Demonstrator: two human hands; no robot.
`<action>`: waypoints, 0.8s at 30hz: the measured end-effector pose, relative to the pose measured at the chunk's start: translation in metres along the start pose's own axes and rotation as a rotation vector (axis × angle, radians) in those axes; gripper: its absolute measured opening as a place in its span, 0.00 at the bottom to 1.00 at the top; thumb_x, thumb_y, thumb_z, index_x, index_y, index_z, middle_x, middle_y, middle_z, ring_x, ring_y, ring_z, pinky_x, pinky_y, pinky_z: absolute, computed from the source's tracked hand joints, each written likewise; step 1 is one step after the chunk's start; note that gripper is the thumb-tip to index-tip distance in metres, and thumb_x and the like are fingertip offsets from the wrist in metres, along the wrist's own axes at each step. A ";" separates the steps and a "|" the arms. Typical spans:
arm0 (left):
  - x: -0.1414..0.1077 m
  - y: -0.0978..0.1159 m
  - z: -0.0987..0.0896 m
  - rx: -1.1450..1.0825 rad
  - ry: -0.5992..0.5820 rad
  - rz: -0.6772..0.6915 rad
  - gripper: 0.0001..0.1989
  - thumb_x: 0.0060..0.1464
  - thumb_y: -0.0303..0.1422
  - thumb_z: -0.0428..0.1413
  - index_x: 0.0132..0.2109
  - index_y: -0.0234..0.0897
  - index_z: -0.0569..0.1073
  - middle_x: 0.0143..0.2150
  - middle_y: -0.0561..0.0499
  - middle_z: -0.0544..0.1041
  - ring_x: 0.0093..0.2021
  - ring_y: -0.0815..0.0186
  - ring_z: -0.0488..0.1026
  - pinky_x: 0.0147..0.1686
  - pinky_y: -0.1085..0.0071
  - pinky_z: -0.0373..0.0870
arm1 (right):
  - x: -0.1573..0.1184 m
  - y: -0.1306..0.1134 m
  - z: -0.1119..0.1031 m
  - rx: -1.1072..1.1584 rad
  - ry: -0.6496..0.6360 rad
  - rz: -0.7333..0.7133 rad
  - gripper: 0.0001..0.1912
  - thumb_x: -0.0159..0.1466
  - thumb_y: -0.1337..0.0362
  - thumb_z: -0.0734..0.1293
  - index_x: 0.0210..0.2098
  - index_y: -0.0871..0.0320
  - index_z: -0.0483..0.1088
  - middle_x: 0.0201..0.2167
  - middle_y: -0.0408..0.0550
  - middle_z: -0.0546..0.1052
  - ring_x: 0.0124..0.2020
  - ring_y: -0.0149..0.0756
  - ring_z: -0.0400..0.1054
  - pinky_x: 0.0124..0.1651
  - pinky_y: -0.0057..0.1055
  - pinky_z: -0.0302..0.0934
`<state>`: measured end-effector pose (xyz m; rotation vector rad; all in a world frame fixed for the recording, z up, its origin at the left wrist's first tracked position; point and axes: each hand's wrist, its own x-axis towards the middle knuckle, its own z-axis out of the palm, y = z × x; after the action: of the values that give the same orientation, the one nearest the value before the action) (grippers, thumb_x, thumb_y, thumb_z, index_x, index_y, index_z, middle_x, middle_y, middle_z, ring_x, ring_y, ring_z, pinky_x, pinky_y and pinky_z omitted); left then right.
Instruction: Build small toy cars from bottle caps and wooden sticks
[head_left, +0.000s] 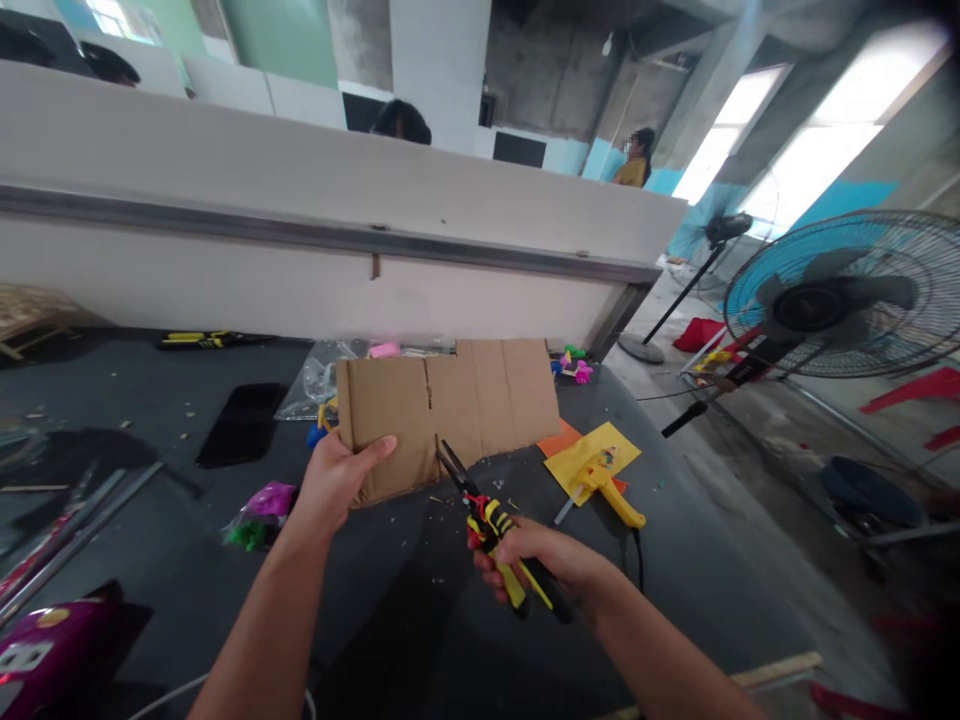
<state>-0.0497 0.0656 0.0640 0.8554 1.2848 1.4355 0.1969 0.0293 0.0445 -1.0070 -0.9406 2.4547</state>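
A flat piece of brown cardboard is held up over the dark table, with slits cut in its left half. My left hand grips its lower left edge, thumb on the front face. My right hand is closed round the yellow and black handles of long-nosed pliers. The tips of the pliers touch or nearly touch the cardboard's lower edge at the lower slit. Right of the pliers, a yellow glue gun lies on a yellow sheet with an orange one beneath.
On the dark table lie a black phone, a bagged pink and green item, metal rods and a purple object. A white partition stands behind. A fan is at the right.
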 end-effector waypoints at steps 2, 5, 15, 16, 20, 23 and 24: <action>-0.001 0.002 -0.001 -0.005 -0.009 -0.003 0.23 0.33 0.33 0.67 0.42 0.34 0.76 0.39 0.45 0.80 0.36 0.58 0.77 0.34 0.69 0.75 | 0.002 0.000 0.002 -0.034 0.027 0.004 0.20 0.43 0.67 0.66 0.37 0.61 0.63 0.27 0.40 0.65 0.24 0.25 0.60 0.28 0.26 0.56; -0.002 0.000 0.001 -0.022 -0.012 -0.023 0.23 0.33 0.33 0.67 0.42 0.34 0.76 0.37 0.45 0.80 0.34 0.58 0.77 0.33 0.68 0.75 | 0.009 0.001 0.006 -0.078 0.092 -0.026 0.20 0.41 0.67 0.65 0.36 0.60 0.63 0.26 0.39 0.65 0.23 0.24 0.60 0.27 0.25 0.55; -0.014 -0.003 0.014 -0.067 -0.045 -0.118 0.23 0.33 0.34 0.67 0.41 0.32 0.75 0.35 0.46 0.80 0.34 0.58 0.77 0.34 0.67 0.74 | 0.039 0.007 0.004 -0.260 0.269 -0.228 0.18 0.42 0.66 0.64 0.34 0.58 0.63 0.25 0.38 0.65 0.22 0.24 0.57 0.25 0.24 0.51; -0.015 -0.003 0.014 -0.075 -0.041 -0.120 0.23 0.33 0.34 0.67 0.41 0.32 0.75 0.36 0.45 0.80 0.35 0.58 0.77 0.34 0.67 0.74 | 0.039 0.005 0.004 -0.277 0.269 -0.246 0.17 0.42 0.65 0.65 0.33 0.58 0.63 0.25 0.38 0.65 0.22 0.23 0.57 0.25 0.24 0.51; -0.013 -0.006 0.013 -0.101 -0.050 -0.145 0.24 0.33 0.34 0.67 0.41 0.32 0.75 0.38 0.45 0.80 0.36 0.57 0.77 0.34 0.67 0.75 | 0.038 0.001 0.004 -0.315 0.191 -0.264 0.15 0.45 0.64 0.64 0.33 0.58 0.62 0.23 0.36 0.65 0.19 0.23 0.57 0.24 0.25 0.53; -0.012 -0.011 0.011 -0.136 -0.038 -0.173 0.21 0.35 0.33 0.66 0.41 0.33 0.75 0.36 0.46 0.80 0.34 0.58 0.78 0.32 0.67 0.75 | 0.039 0.003 0.005 -0.325 0.190 -0.226 0.14 0.45 0.65 0.62 0.33 0.57 0.60 0.18 0.34 0.63 0.17 0.24 0.57 0.23 0.25 0.54; -0.011 -0.012 0.012 -0.146 -0.029 -0.183 0.20 0.36 0.33 0.66 0.40 0.33 0.75 0.35 0.46 0.80 0.33 0.59 0.78 0.31 0.68 0.75 | 0.040 0.004 0.006 -0.341 0.204 -0.208 0.13 0.45 0.65 0.62 0.33 0.57 0.60 0.16 0.34 0.63 0.16 0.24 0.57 0.22 0.25 0.54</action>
<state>-0.0333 0.0576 0.0554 0.6429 1.1886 1.3481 0.1647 0.0444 0.0248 -1.1742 -1.3458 2.0194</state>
